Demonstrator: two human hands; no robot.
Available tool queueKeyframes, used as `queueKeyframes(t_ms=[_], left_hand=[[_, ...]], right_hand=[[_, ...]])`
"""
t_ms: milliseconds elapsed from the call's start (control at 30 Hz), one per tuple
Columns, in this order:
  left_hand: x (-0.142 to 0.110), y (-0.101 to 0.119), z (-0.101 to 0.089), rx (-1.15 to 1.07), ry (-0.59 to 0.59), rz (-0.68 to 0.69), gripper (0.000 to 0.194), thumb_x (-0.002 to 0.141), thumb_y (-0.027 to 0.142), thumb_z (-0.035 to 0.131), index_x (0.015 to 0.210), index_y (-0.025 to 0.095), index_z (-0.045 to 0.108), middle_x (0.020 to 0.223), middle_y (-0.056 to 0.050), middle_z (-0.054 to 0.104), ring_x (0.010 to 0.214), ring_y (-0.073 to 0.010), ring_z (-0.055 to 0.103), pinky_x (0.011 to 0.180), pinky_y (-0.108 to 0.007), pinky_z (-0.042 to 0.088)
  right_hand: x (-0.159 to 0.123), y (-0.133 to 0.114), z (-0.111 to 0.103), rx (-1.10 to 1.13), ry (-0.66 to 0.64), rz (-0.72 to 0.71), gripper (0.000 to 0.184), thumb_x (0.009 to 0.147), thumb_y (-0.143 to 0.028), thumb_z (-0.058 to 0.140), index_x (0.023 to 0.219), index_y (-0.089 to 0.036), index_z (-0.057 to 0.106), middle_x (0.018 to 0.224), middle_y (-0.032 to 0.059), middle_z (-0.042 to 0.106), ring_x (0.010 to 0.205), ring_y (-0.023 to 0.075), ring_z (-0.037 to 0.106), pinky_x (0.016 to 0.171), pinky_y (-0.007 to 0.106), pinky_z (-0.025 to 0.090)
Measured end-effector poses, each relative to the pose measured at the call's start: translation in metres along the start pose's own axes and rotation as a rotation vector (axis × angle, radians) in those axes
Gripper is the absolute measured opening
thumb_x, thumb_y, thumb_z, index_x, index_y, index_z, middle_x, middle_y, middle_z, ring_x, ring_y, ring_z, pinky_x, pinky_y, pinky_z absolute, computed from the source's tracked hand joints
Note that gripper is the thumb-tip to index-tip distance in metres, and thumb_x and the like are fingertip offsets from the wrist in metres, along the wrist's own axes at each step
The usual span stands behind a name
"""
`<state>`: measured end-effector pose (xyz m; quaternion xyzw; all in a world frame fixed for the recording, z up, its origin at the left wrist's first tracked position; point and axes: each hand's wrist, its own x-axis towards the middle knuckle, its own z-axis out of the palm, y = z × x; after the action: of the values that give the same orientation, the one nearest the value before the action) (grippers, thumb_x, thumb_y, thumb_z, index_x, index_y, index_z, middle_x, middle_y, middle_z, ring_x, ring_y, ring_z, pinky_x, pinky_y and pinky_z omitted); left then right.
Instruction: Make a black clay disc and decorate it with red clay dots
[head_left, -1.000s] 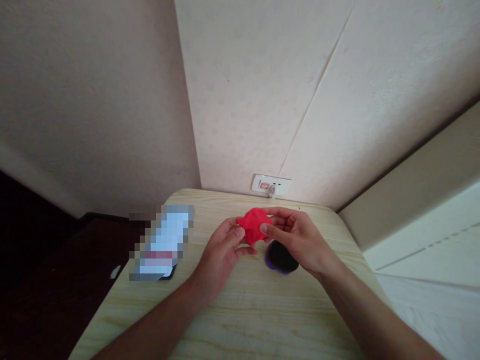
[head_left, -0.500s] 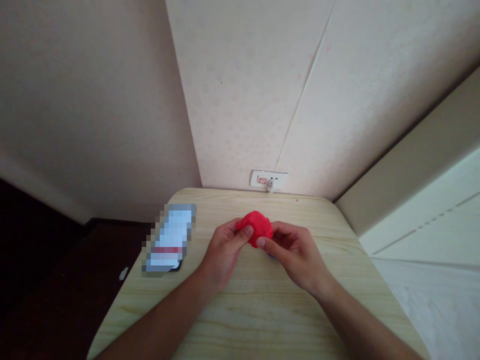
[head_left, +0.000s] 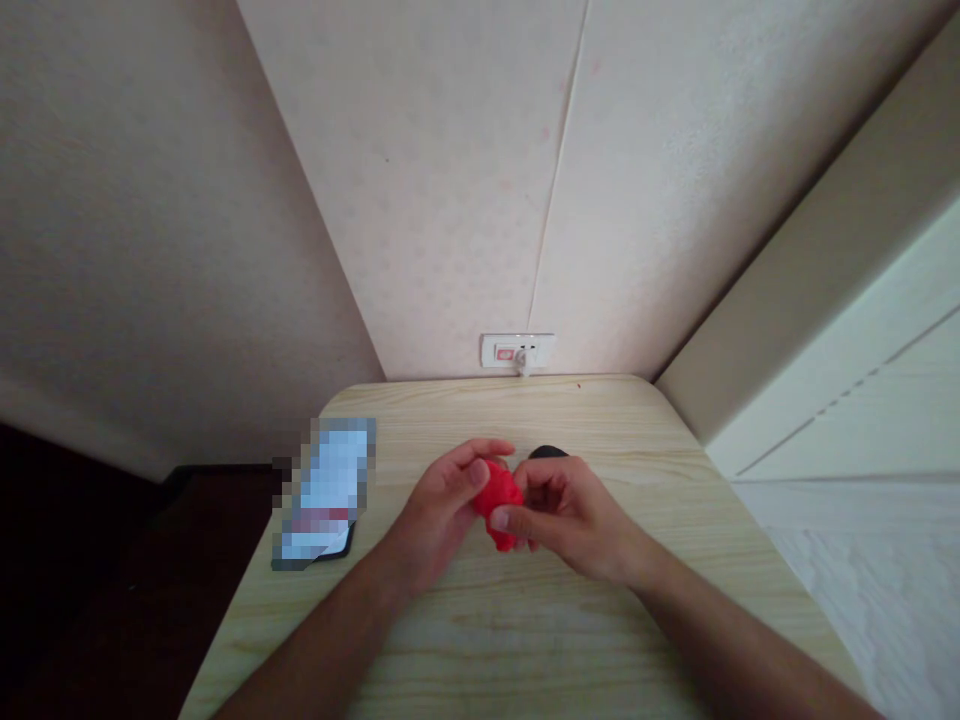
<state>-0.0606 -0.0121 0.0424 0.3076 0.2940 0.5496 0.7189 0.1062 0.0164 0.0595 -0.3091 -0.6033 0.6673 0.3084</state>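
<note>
A soft red lump (head_left: 498, 503), like clay or putty, is pinched between both my hands above the light wooden table (head_left: 480, 640). My left hand (head_left: 442, 505) wraps its fingers round the lump's left side, thumb on top. My right hand (head_left: 564, 512) grips the right side with thumb and curled fingers. Just beyond my right hand a dark round container (head_left: 548, 453) peeks out on the table, mostly hidden.
A phone (head_left: 324, 492) lies flat at the table's left edge, its screen blurred out. A wall socket (head_left: 517, 351) with a plug sits just above the table's far edge. Walls meet in a corner behind. A dark drop lies left of the table, a pale surface right.
Both hands have drawn the red lump down and closer to me and squeezed it smaller. The dark container, hidden half a second ago, shows again beyond my right hand. The view has tilted.
</note>
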Motion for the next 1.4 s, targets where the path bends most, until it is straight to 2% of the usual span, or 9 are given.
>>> queueKeyframes(t_ms=[167, 300, 433, 567, 767, 967, 1100, 1167, 1400], left_hand=[[0.002, 0.003, -0.004, 0.101, 0.094, -0.005, 0.036, 0.071, 0.038, 0.090, 0.088, 0.013, 0.072, 0.071, -0.002, 0.069, 0.060, -0.0135, 0.063, 0.057, -0.024, 0.050], [0.010, 0.004, -0.009, -0.017, 0.272, 0.110, 0.030, 0.074, 0.036, 0.089, 0.085, 0.014, 0.071, 0.077, 0.000, 0.070, 0.068, -0.0117, 0.063, 0.066, -0.024, 0.053], [0.019, 0.000, -0.012, -0.132, 0.369, 0.094, 0.027, 0.078, 0.035, 0.086, 0.081, 0.013, 0.070, 0.074, -0.001, 0.069, 0.066, -0.0129, 0.062, 0.068, -0.028, 0.056], [0.020, -0.002, -0.012, -0.256, 0.396, 0.027, 0.026, 0.083, 0.036, 0.082, 0.083, 0.013, 0.071, 0.079, -0.003, 0.070, 0.072, -0.0141, 0.064, 0.076, -0.031, 0.059], [0.011, 0.007, -0.010, -0.082, 0.152, 0.044, 0.028, 0.073, 0.018, 0.089, 0.095, 0.013, 0.073, 0.083, -0.003, 0.071, 0.072, -0.0124, 0.063, 0.070, -0.023, 0.053], [0.009, 0.002, -0.010, 0.040, 0.158, 0.071, 0.029, 0.072, 0.022, 0.088, 0.096, 0.015, 0.073, 0.084, -0.004, 0.071, 0.078, -0.0165, 0.063, 0.075, -0.027, 0.050], [0.006, -0.005, -0.007, 0.136, 0.152, 0.092, 0.030, 0.070, 0.023, 0.089, 0.095, 0.015, 0.074, 0.085, -0.005, 0.073, 0.079, -0.0174, 0.063, 0.078, -0.028, 0.049], [0.004, -0.007, -0.005, 0.208, 0.142, 0.089, 0.026, 0.071, 0.021, 0.089, 0.092, 0.015, 0.074, 0.081, -0.004, 0.072, 0.075, -0.0167, 0.062, 0.074, -0.027, 0.048], [0.001, -0.009, -0.005, 0.343, 0.141, 0.032, 0.022, 0.070, 0.025, 0.090, 0.086, 0.015, 0.077, 0.079, -0.005, 0.075, 0.073, -0.0164, 0.063, 0.070, -0.026, 0.048]], right_hand=[[-0.010, -0.003, -0.006, -0.220, 0.080, -0.041, 0.037, 0.079, -0.054, 0.081, 0.083, -0.018, 0.074, 0.069, 0.0019, 0.070, 0.056, 0.0136, 0.057, 0.052, 0.026, 0.043], [-0.014, -0.006, -0.040, -0.668, 0.323, -0.244, 0.052, 0.077, -0.050, 0.085, 0.118, -0.022, 0.069, 0.110, 0.0100, 0.073, 0.093, 0.0252, 0.069, 0.084, 0.040, 0.056], [-0.013, 0.008, -0.066, -0.959, 0.156, -0.204, 0.094, 0.065, -0.047, 0.092, 0.145, -0.022, 0.050, 0.140, 0.0169, 0.058, 0.127, 0.0366, 0.058, 0.108, 0.054, 0.047], [-0.007, 0.019, -0.063, -1.029, 0.107, -0.179, 0.074, 0.075, -0.029, 0.084, 0.142, -0.020, 0.052, 0.130, 0.0150, 0.066, 0.118, 0.0330, 0.065, 0.103, 0.050, 0.051], [0.023, 0.017, -0.048, -0.958, 0.032, -0.267, 0.068, 0.075, -0.031, 0.084, 0.135, -0.017, 0.056, 0.127, 0.0158, 0.067, 0.115, 0.0313, 0.066, 0.099, 0.046, 0.052], [0.019, 0.016, -0.043, -0.916, 0.097, -0.317, 0.077, 0.071, -0.031, 0.088, 0.139, -0.018, 0.054, 0.137, 0.0180, 0.060, 0.127, 0.0347, 0.057, 0.108, 0.052, 0.047], [-0.006, 0.007, -0.026, -0.549, 0.303, -0.322, 0.026, 0.090, -0.033, 0.072, 0.114, -0.022, 0.069, 0.104, 0.0090, 0.073, 0.090, 0.0229, 0.069, 0.081, 0.039, 0.058], [-0.013, 0.007, -0.016, -0.363, 0.193, -0.224, 0.027, 0.086, -0.036, 0.078, 0.109, -0.022, 0.072, 0.093, 0.0060, 0.074, 0.080, 0.0205, 0.069, 0.074, 0.035, 0.058], [-0.012, 0.018, -0.012, 0.055, 0.178, -0.124, 0.017, 0.076, -0.036, 0.088, 0.082, -0.022, 0.080, 0.076, 0.0015, 0.071, 0.069, 0.0154, 0.064, 0.064, 0.027, 0.052]])
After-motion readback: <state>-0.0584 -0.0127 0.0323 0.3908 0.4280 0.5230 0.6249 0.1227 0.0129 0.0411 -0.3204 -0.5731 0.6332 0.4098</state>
